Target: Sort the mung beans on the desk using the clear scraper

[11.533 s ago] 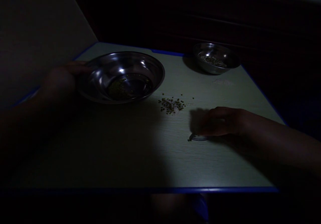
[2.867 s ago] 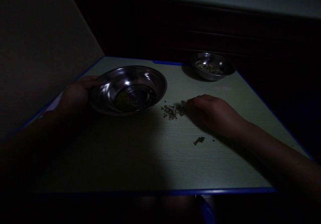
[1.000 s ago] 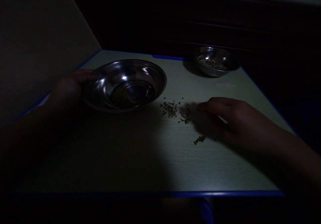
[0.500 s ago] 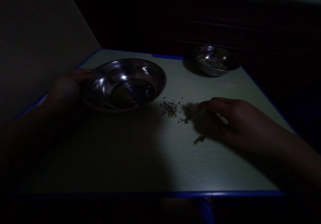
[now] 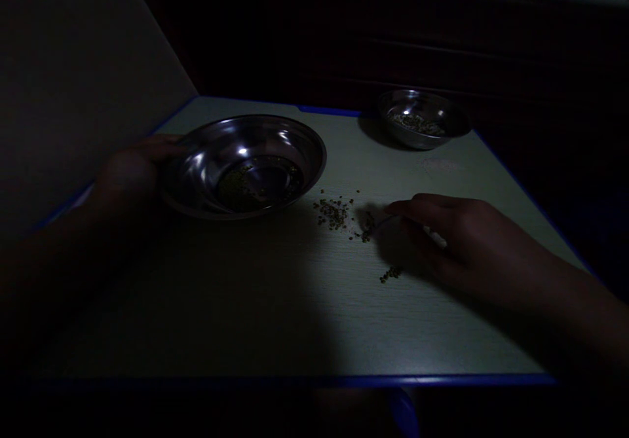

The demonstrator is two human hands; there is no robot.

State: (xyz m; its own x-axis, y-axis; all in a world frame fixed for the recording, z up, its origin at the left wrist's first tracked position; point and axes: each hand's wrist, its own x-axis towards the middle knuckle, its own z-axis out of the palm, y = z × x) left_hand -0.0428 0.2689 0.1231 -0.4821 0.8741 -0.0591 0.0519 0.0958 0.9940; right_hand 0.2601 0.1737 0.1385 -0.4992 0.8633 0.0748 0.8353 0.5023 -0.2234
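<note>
Just past the fingertips [image 5: 400,207] of the right hand [image 5: 472,245], small green seeds [image 5: 366,234] scattered. Fingers together, pinched on a thin white stick [image 5: 435,236]. Far left of them, left hand [image 5: 130,169] clamped on the rim of a steel bowl [image 5: 314,163].

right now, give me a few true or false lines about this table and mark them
1. The left hand holds the rim of the large steel bowl. True.
2. The right hand lies flat and empty on the table. False: its fingers pinch a thin tool.
3. The smaller steel bowl sits inside the large steel bowl. False: it stands apart near the far edge of the table.
4. Loose greenish grains lie on the table between the large steel bowl and the right hand. True.
5. The large steel bowl is empty. False: a patch of greenish grains lies in its bottom.
</note>
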